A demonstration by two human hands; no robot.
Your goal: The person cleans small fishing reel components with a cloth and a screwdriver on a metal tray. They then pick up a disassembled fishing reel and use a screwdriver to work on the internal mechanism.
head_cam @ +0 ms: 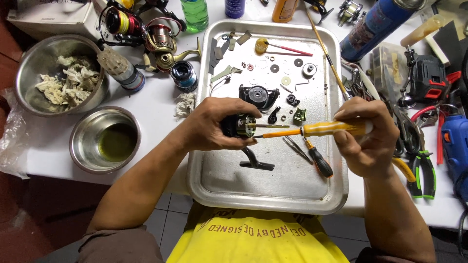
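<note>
Two hands are at work over the metal tray in the centre of the frame. Your left hand grips the dark fishing reel body just left of centre, fingers curled round it and thumb pressed along its underside; the reel's foot hangs below, close above the tray floor. Your right hand, right of centre, holds the yellow-handled screwdriver level, fingers closed round the handle with the thumb on top. Its orange shaft points left and the tip meets the reel body beside a thin brass shaft projecting from it.

On the tray, lower right of the tip, lie tweezers and a second, black-handled screwdriver. Small washers, screws and a black side plate are spread across the tray's upper half.

At upper left of the frame, one steel bowl holds crumpled white rags; a second bowl below it holds greenish liquid. Further reels sit above the tray's left corner. Pliers and a blue power tool lie at the right edge.
</note>
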